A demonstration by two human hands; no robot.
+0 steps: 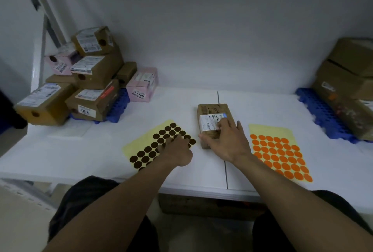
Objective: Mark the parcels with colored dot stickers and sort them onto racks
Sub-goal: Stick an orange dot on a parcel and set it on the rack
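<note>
— Cardboard parcel (pixel 212 113): how does it lie?
— Flat on the worktop (pixel 177 104), between the brown dot sheet (pixel 147 150) and the orange sheet (pixel 279 155), long axis running away from the person.
— Hands?
— Right hand (pixel 227 143) palm-down, fingers spread, pressing its near end. Left hand (pixel 176 152) has fingertips bent onto the brown dots; whether it pinches one, I cannot tell.

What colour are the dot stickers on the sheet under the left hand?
The dot stickers are dark brown; the head view shows them.
</note>
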